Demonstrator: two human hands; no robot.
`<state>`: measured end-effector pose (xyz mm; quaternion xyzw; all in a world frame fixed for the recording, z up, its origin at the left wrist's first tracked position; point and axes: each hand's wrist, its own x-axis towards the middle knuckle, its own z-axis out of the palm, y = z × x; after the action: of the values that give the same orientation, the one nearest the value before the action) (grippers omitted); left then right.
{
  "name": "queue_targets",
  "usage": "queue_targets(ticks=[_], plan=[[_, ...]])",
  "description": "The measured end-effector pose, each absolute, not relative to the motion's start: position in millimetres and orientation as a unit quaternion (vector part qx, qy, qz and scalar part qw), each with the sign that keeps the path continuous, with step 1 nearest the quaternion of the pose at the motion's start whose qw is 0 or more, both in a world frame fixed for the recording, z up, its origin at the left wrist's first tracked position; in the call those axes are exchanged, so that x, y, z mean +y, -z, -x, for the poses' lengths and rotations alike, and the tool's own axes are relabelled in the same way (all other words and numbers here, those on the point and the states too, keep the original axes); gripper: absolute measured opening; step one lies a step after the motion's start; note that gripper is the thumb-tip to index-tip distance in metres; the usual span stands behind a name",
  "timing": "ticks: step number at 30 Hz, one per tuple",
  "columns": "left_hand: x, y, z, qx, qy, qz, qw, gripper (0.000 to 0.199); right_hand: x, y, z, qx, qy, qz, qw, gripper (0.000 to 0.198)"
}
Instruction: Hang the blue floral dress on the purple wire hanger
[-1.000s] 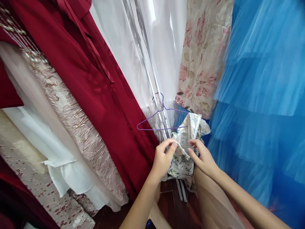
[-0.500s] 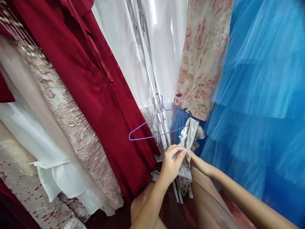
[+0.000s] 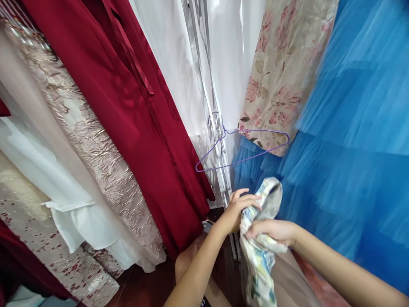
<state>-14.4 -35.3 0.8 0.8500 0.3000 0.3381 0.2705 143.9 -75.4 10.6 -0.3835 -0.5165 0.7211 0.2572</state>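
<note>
A pale garment (image 3: 258,264) with a blue, yellow and green pattern hangs bunched between my hands, its upper part looped into an opening. My right hand (image 3: 275,232) is closed around its middle, thumb on top. My left hand (image 3: 238,209) grips its left side, fingers over the cloth and thumb hidden. Just above them, a thin purple hanger (image 3: 236,163) hangs bare from a white metal rack (image 3: 219,145). The garment's kind is unclear, as it is crumpled and slightly blurred.
A long dark red dress (image 3: 128,128) hangs at the left beside textured pink and white gowns (image 3: 105,157). Behind the rack is white cloth (image 3: 172,64). To the right hang a floral dress (image 3: 275,85) and a tiered blue tulle dress (image 3: 348,149).
The garment has come off the right end of the purple hanger and down toward me. My right hand has moved nearer and now grips its middle. The view has shifted slightly.
</note>
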Motion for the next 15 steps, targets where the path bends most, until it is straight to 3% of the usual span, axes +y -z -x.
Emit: queue_targets(ticks=[3, 6, 9, 12, 15], plan=[[-34, 22, 8, 0.277, -0.293, -0.84, 0.362, 0.022, -89, -27, -152, -0.56, -0.739, 0.36, 0.099, 0.009], [-49, 49, 15, 0.272, -0.255, -0.734, 0.567, 0.017, -91, -38, -170, -0.577, -0.736, 0.341, 0.096, 0.003], [-76, 61, 29, 0.261, -0.209, -0.631, 0.7, 0.04, -82, -40, -185, -0.57, -0.748, 0.318, 0.118, 0.017], [-95, 53, 48, 0.299, -0.184, -0.638, 0.685, 0.049, -68, -47, -189, -0.611, -0.736, 0.27, 0.113, 0.028], [-92, 37, 78, 0.386, -0.236, -0.676, 0.581, 0.037, -50, -63, -188, -0.677, -0.688, 0.242, 0.099, 0.032]])
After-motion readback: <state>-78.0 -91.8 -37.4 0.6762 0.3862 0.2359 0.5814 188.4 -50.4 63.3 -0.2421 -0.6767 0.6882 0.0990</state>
